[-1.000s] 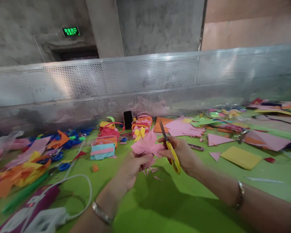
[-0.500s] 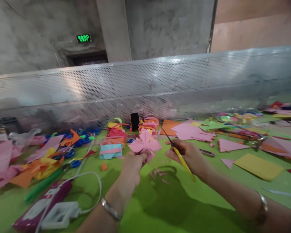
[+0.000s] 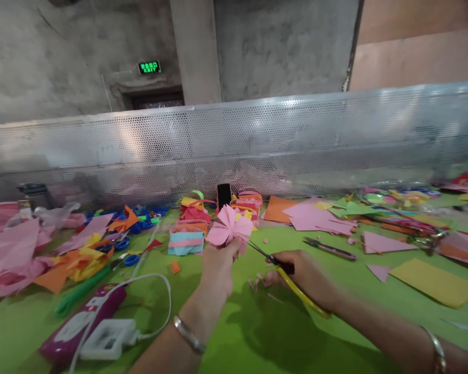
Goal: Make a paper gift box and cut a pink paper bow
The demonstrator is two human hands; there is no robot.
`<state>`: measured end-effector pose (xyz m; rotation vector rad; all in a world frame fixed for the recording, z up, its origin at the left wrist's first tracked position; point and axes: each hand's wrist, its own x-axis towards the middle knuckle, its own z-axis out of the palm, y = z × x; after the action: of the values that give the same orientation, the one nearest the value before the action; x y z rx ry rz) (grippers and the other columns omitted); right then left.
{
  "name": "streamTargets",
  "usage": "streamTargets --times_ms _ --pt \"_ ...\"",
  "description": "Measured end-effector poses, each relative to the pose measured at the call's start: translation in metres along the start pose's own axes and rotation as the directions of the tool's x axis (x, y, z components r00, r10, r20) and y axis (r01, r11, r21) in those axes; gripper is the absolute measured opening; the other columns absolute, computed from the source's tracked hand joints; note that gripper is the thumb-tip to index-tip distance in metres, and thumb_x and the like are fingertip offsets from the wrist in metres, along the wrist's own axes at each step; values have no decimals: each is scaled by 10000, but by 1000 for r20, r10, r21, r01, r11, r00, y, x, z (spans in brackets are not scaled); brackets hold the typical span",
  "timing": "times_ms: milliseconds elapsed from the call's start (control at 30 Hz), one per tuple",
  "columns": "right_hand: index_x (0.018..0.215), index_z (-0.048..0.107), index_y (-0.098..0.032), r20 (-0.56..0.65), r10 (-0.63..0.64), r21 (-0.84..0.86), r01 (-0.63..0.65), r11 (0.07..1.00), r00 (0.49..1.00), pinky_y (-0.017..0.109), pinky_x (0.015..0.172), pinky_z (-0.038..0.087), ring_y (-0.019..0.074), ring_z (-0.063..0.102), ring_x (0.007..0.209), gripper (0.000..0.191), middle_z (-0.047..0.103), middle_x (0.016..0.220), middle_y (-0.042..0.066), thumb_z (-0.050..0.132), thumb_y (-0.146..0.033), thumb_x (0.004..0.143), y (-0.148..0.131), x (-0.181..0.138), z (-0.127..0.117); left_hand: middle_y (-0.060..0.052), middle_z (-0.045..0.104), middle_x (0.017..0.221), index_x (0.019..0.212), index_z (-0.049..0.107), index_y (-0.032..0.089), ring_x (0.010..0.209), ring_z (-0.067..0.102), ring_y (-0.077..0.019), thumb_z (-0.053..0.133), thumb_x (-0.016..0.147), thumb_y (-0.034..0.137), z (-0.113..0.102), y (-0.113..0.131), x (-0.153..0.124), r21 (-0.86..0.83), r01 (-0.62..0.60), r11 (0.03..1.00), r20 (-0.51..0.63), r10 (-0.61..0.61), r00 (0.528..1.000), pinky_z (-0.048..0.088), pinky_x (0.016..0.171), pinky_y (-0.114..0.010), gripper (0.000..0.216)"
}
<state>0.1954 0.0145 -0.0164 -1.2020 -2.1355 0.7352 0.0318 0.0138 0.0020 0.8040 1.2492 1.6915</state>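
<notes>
My left hand (image 3: 219,265) is closed on a pink paper flower (image 3: 229,225), pinching it from below and behind its petals. In my right hand (image 3: 302,272) is a pair of scissors (image 3: 296,285) with yellow handles and dark, slim blades. The blade tips point up and left, close to the flower's right side; I cannot tell whether they touch it. Small pink paper scraps (image 3: 258,283) lie on the green tabletop (image 3: 237,348) beneath, between the two hands.
Left lie a purple power strip (image 3: 81,327) with a white charger (image 3: 108,340), and crumpled paper (image 3: 81,265). A phone (image 3: 223,195) stands behind the flower. Rightward are craft pliers (image 3: 329,249), pink sheets (image 3: 320,215) and a yellow sheet (image 3: 432,280). A perforated metal panel (image 3: 234,140) rises behind.
The scissors have come down and their tips now sit nearer the flower. The flower has turned a little in my left hand. The whole view has shifted slightly.
</notes>
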Motion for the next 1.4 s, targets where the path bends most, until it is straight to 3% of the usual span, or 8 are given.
streamTargets --times_ms 267,500,700,1400 --pt "589 537 -160 -52 27 -19 -28 999 998 213 462 234 91 329 487 337 438 519 -40 562 -469 722 1 -1 6 63 514 460 531 571 166 468 439 -76 678 476 133 3 -9 -2 8 13 1000 31 -13 999 312 485 -216 125" --pt "570 560 -158 -72 31 -46 -34 998 997 214 445 229 92 342 466 365 456 493 -33 568 -489 723 2 1 6 35 609 582 670 646 172 521 492 -83 726 449 140 7 -5 -7 -73 65 995 76 -59 995 350 516 -216 237" --pt "586 585 -153 -54 27 -78 -31 996 998 220 474 273 109 408 496 386 532 537 -9 544 -505 740 0 0 4 34 579 540 570 612 161 532 497 -89 714 455 122 7 -6 -9 -44 57 997 70 -53 996 350 513 -213 159" --pt "569 549 -158 -53 36 -133 -43 990 998 223 468 232 104 367 494 403 477 514 -18 534 -523 740 0 0 4 13 609 587 586 619 155 582 537 -110 724 467 118 6 -10 -7 -39 41 998 119 -36 992 409 554 -232 164"
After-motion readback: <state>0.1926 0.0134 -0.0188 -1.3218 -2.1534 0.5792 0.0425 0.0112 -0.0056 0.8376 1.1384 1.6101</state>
